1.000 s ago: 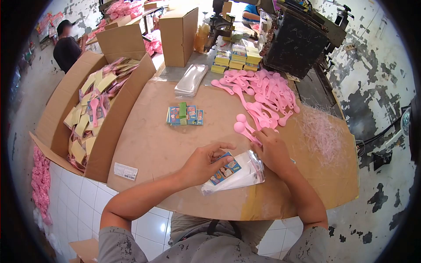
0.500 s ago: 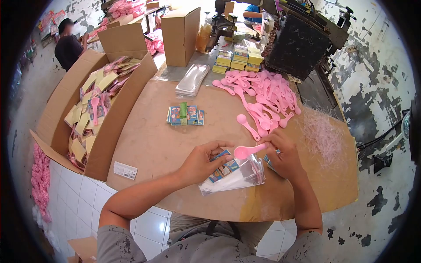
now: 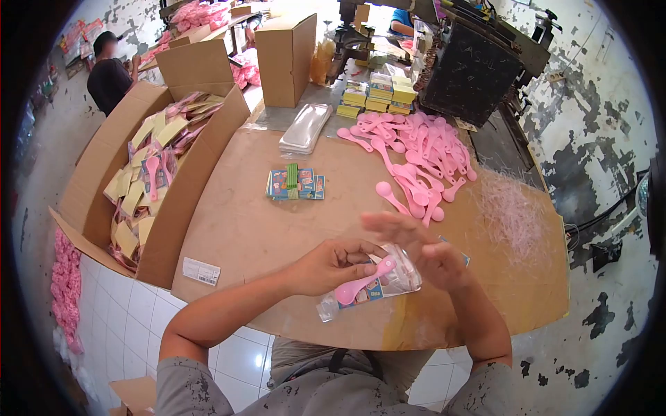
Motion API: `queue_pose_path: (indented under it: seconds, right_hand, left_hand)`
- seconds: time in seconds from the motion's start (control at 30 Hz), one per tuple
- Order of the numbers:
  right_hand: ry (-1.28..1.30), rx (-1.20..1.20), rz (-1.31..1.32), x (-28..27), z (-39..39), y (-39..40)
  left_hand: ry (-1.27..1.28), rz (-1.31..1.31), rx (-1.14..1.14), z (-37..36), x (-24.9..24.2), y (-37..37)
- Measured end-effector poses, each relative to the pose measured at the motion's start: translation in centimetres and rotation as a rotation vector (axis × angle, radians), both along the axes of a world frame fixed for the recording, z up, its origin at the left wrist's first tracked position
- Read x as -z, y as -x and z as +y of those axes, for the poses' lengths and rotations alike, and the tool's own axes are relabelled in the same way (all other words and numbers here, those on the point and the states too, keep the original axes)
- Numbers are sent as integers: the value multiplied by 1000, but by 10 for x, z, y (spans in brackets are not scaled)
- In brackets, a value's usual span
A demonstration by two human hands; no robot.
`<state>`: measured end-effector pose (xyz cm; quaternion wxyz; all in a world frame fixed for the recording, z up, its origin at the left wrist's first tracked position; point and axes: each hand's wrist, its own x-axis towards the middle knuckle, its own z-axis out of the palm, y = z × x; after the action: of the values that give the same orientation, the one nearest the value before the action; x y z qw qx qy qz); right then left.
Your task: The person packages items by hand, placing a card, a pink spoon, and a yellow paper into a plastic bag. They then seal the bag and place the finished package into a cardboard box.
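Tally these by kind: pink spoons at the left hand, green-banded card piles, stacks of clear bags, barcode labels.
Pink spoon at the left hand: 1
Green-banded card pile: 1
Stack of clear bags: 1
Barcode label: 1
Total: 4

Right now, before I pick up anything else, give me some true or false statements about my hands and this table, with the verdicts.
1. My left hand has the pink spoon against a printed card. True.
2. My right hand is gripping a spoon too. False: it is raised, a little blurred, with no spoon to be seen in it.
3. The banded cards have a green strip around them. True.
4. The spoon pile sits on top of the banded cards. False: it lies apart from them, to their right and farther from me.
5. The stack of clear bags is to the left of the spoon pile. True.
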<state>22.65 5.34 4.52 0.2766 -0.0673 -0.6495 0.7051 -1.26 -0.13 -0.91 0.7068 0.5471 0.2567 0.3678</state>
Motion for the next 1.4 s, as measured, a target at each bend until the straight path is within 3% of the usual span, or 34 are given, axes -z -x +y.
queue_pose_path:
  seconds: [0.17,0.27,0.33,0.37,0.47,0.57,0.77,0.93,1.07,1.13,1.4]
  right_hand:
    - [-526,81,-179,-13,4,-8]
    - [-691,165,-169,-29,-4,-1]
    - [-855,346,-194,-50,-14,6]
    - [-877,395,-231,-56,-19,5]
    - [-985,522,-329,-63,-26,4]
    - [-1085,616,-397,-58,-29,9]
    - [-947,662,-390,-52,-34,17]
    - [-900,720,-384,-44,-32,20]
    - [-1288,857,-309,-32,-26,24]
    - [-1497,836,-398,-41,-32,29]
    - [-1866,806,-520,-22,-27,37]
  left_hand:
    - [106,-94,172,2,-10,7]
    - [101,-92,70,-3,-2,4]
    - [-217,31,-166,-3,1,-4]
    - [-376,94,-284,-3,1,-6]
    - [-381,83,-183,-5,-5,3]
    - [-604,210,-193,-16,-24,2]
    - [-609,208,-325,-18,-22,-7]
    - [-378,135,-321,-17,-17,-6]
    - [-241,51,-357,-20,-27,-5]
    - [-310,142,-394,-22,-25,-4]
    - [-577,377,-450,-22,-16,-6]
